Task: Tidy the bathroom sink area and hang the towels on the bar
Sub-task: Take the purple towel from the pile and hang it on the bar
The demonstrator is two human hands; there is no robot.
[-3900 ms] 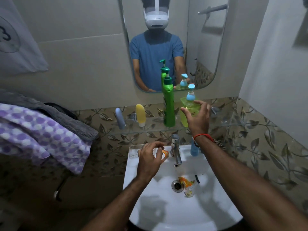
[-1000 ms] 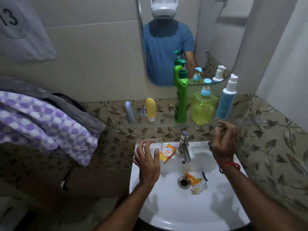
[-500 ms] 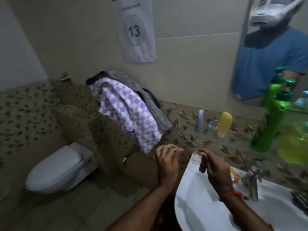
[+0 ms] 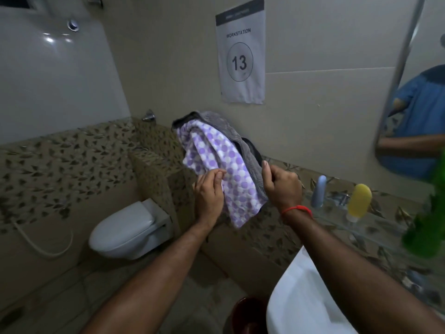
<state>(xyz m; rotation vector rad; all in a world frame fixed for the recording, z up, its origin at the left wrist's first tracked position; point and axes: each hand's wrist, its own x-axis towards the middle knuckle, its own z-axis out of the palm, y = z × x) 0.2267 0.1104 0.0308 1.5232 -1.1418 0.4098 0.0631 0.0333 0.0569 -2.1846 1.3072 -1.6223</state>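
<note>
A purple-and-white dotted towel (image 4: 216,162) lies draped over a tiled ledge (image 4: 154,162), with a grey towel (image 4: 224,125) heaped behind and under it. My left hand (image 4: 209,195) pinches the dotted towel's left edge. On the right, my right hand (image 4: 281,186) is closed on the towels' right edge, where grey and dotted cloth meet. The white sink (image 4: 301,302) is at the lower right. No towel bar is in view.
A glass shelf (image 4: 375,227) right of the towels carries a grey-blue tube (image 4: 319,191), a yellow tube (image 4: 358,203) and a blurred green bottle (image 4: 426,227). A white toilet (image 4: 130,230) hangs at lower left. A mirror (image 4: 419,92) and a paper sign (image 4: 240,51) are on the wall.
My view has swung left from the sink to the ledge. Both hands left the sink and soap items, reached out and took hold of the towels.
</note>
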